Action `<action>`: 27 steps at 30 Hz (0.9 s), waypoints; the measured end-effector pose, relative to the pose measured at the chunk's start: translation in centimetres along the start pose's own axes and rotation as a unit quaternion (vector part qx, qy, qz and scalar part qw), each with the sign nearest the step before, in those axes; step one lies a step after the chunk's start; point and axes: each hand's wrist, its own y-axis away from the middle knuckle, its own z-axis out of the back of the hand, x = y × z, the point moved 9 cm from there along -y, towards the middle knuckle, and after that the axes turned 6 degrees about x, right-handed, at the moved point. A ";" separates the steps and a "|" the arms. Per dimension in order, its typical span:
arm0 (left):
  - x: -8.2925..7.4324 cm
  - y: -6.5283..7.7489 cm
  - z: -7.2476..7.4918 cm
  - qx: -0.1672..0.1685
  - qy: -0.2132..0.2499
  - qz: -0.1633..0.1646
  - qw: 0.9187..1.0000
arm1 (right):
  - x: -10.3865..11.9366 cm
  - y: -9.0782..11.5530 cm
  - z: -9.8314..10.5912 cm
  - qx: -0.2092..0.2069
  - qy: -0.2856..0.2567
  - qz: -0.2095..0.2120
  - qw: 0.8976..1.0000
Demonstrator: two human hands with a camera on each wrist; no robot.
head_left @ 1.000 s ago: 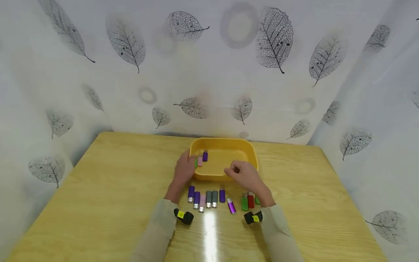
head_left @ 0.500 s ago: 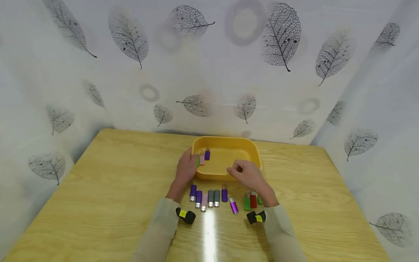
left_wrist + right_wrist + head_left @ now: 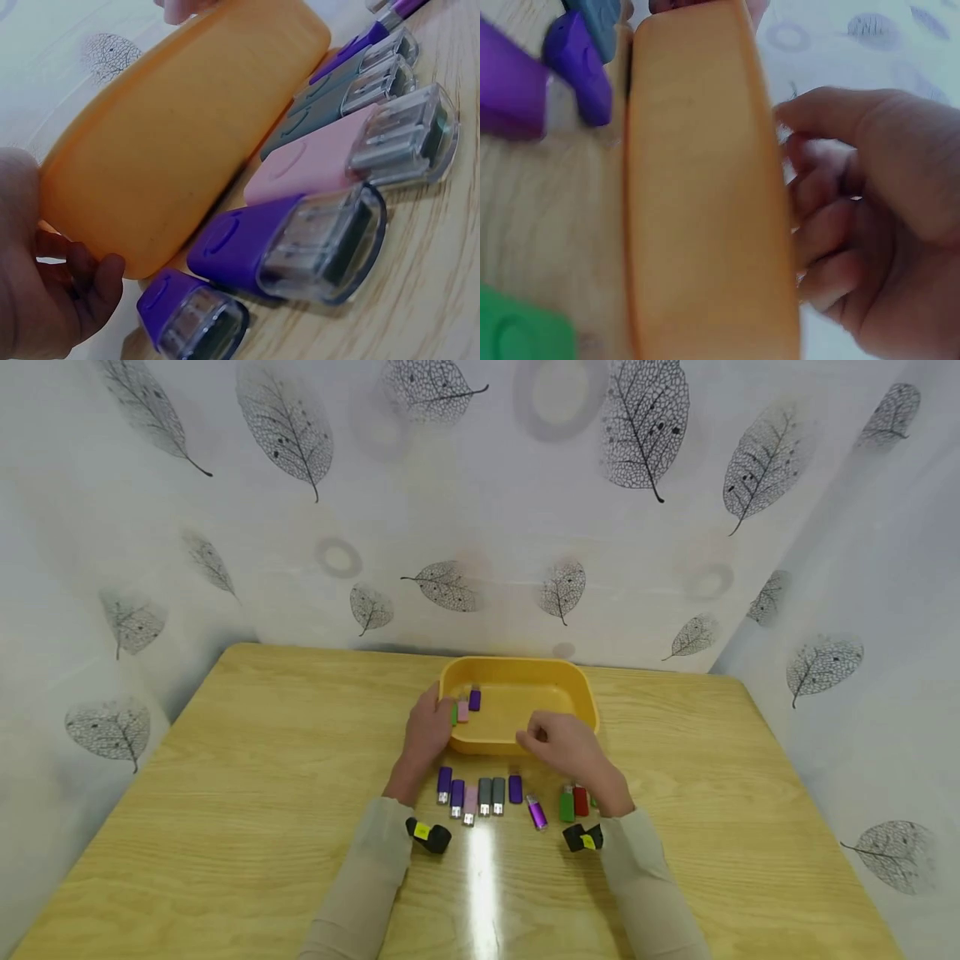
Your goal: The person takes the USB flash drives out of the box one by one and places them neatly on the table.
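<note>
My left hand [image 3: 427, 722] grips the left end of a yellow plastic tray [image 3: 525, 747], thumb over its rim. Inside, near that hand, lie a purple USB stick [image 3: 475, 699], a pink USB stick [image 3: 462, 710] and a partly covered green USB stick [image 3: 453, 714]. My right hand [image 3: 566, 745] is at the tray's front right rim with its fingers curled. In the right wrist view the tray wall [image 3: 705, 187] hides its fingertips, so whether they pinch anything cannot be seen.
In front of the tray, several USB sticks lie on the wooden table [image 3: 262, 827]: purple ones, a pink stick [image 3: 470, 802], two grey ones, a shiny purple stick [image 3: 537, 814], a green stick [image 3: 566, 803] and a red stick [image 3: 581, 802]. A leaf-patterned curtain [image 3: 480, 527] stands behind.
The head view has shifted slightly, so the scene sits a little higher in it. Both hands keep their places at the tray, and the USB sticks lie as before.
</note>
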 end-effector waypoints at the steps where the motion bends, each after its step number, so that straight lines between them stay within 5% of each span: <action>1: 0.0 0.0 -0.1 0.003 0.004 0.002 1.000 | 0.3 0.0 0.0 0.005 0.018 -0.001 1.000; 7: -0.3 -0.3 0.1 0.003 -0.005 -0.002 1.000 | 2.2 -1.0 0.0 0.049 0.068 -0.002 0.996; 15: 0.2 -0.2 0.3 0.008 0.014 0.007 1.000 | 4.4 -7.2 -0.1 0.113 0.109 0.012 0.988; 20: 0.2 -0.3 0.3 0.011 0.024 -0.003 1.000 | 3.7 -10.1 -2.0 0.141 0.092 0.009 0.986; 27: -0.4 0.0 0.5 0.002 0.014 -0.021 1.000 | 2.9 -11.5 -4.1 0.130 0.048 0.018 0.990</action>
